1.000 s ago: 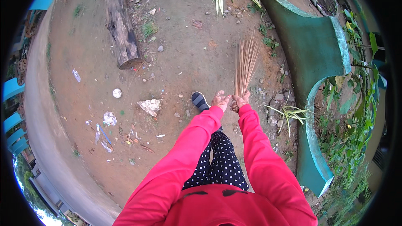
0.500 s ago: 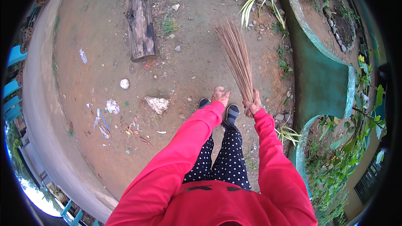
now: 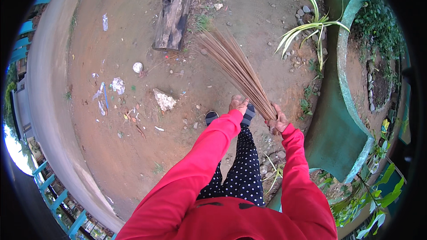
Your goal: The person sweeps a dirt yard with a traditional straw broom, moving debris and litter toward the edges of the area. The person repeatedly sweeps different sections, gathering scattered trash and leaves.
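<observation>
My right hand point(image 3: 279, 121) is closed around the bound lower end of a stick broom point(image 3: 242, 73), a bundle of thin brown stiff sticks. The broom's loose tips fan out to the upper left, over the dirt near the end of a log. My left hand point(image 3: 239, 103) is beside the broom's lower part, its fingers loosely curled in with nothing visible in them. Whether it touches the sticks is hard to tell. Below the hands are my feet in dark shoes point(image 3: 211, 117).
A weathered log point(image 3: 173, 18) lies ahead. On the left, a whitish rock point(image 3: 164, 100), a round pale stone point(image 3: 138, 67), crumpled plastic point(image 3: 117, 85) and other litter lie on the dirt. A green curved concrete wall point(image 3: 336, 133) and a striped long-leaved plant point(image 3: 320, 26) stand on the right.
The broom has tilted further left, its tips swinging toward the log. My right hand has moved slightly right and down, and my left hand is now closer to the sticks. The view has turned.
</observation>
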